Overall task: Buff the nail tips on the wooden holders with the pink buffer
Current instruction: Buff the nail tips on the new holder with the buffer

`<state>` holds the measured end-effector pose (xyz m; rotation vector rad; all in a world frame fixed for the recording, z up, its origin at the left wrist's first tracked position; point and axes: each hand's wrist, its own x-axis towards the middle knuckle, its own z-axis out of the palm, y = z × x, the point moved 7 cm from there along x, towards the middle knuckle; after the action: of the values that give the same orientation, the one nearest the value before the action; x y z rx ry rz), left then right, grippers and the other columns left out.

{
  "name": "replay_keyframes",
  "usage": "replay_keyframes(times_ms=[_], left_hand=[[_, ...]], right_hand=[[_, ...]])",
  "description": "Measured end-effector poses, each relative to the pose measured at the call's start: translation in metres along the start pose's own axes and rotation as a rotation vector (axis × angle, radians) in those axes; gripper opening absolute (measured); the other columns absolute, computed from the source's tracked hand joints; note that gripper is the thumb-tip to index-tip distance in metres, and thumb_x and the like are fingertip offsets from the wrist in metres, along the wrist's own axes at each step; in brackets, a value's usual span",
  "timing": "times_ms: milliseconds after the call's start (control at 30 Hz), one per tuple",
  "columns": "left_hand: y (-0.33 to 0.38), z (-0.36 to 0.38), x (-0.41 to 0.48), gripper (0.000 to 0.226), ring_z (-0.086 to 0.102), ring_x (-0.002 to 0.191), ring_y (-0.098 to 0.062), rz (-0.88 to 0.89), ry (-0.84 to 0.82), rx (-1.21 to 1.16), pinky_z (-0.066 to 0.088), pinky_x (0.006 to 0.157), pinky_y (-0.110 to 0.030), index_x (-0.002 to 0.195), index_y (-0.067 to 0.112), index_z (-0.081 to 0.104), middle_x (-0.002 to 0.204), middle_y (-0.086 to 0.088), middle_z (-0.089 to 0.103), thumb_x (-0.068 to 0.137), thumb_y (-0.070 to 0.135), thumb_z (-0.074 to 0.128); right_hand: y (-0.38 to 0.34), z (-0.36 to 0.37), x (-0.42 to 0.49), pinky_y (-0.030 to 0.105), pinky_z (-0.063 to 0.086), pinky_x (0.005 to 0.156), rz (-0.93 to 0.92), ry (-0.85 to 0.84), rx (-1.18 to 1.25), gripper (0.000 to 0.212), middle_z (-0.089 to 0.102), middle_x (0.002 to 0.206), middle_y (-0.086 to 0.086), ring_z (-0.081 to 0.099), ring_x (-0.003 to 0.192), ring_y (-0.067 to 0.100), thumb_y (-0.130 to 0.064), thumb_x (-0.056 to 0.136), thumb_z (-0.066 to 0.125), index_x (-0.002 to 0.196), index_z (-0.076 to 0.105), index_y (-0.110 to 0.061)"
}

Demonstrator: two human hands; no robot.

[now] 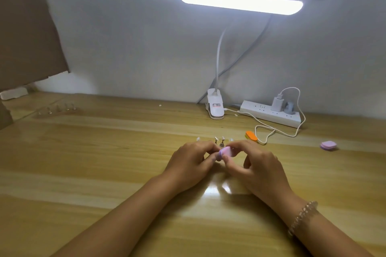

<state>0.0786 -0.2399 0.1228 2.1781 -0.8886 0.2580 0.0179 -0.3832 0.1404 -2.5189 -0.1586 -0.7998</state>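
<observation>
Your right hand (pixel 261 165) pinches the small pink oval foam buffer (pixel 225 151) between thumb and fingertips, mid-table. Your left hand (pixel 190 160) curls its fingers against the buffer's left end; I cannot tell whether they grip anything. Just beyond your hands, pale nail tips (pixel 219 141) stand on small holders on the glossy wooden table (pixel 104 152).

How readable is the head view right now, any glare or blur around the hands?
Head view: the lamp bar is blown out to white; its reflection leaves a glare patch on the table just nearer the camera than the left hand and right hand, not over them; the pink buffer and the nail tips behind it look soft and small.
</observation>
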Motion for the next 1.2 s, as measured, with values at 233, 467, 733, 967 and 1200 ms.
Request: replay_keyframes(times_ms=[233,467,733,967,1200], left_hand=[[-0.004,-0.027,0.001,0.006,0.066,0.075,-0.01,-0.094,0.283,-0.084,0.053,0.068,-0.037,0.098,0.023,0.067,0.09,0.015,0.072,0.096,0.021,0.062],[-0.018,-0.042,0.019,0.011,0.057,0.101,-0.015,-0.227,0.261,-0.123,0.044,0.085,-0.03,0.087,0.032,0.07,0.105,0.008,0.068,0.088,0.021,0.073],[-0.026,-0.023,0.021,0.013,0.063,0.089,-0.013,-0.241,0.149,-0.173,0.05,0.084,-0.031,0.089,0.026,0.071,0.085,0.012,0.07,0.085,0.014,0.074],[-0.031,-0.018,0.024,0.026,0.059,0.098,-0.013,-0.259,0.113,-0.048,0.047,0.094,-0.039,0.11,0.032,0.065,0.091,0.018,0.066,0.086,0.025,0.073],[-0.007,-0.015,0.032,0.025,0.04,0.126,-0.011,-0.06,0.217,0.401,0.013,0.104,-0.031,0.106,0.039,0.066,0.132,0.013,0.049,0.085,0.052,0.066]], right_hand=[[0.023,-0.008,0.002,0.035,0.051,0.066,0.153,0.069,0.097,0.024,0.063,0.089,-0.02,0.059,0.065,0.004,-0.053,0.084,0.054,0.093,0.064,-0.033],[0.022,0.0,0.004,0.028,0.051,0.074,0.113,-0.003,0.132,0.012,0.062,0.091,-0.024,0.061,0.087,-0.002,-0.042,0.089,0.059,0.093,0.062,-0.031],[0.021,0.005,0.003,0.017,0.046,0.074,0.104,-0.069,0.141,0.013,0.06,0.09,-0.025,0.059,0.09,-0.009,-0.042,0.087,0.06,0.096,0.061,-0.032],[0.021,0.01,0.005,0.022,0.046,0.074,0.091,-0.106,0.103,0.015,0.062,0.091,-0.021,0.058,0.087,-0.004,-0.043,0.087,0.061,0.098,0.061,-0.032],[0.02,0.011,0.004,0.013,0.042,0.069,0.07,-0.097,0.104,0.015,0.061,0.087,-0.025,0.058,0.087,-0.005,-0.044,0.085,0.062,0.093,0.061,-0.031]])
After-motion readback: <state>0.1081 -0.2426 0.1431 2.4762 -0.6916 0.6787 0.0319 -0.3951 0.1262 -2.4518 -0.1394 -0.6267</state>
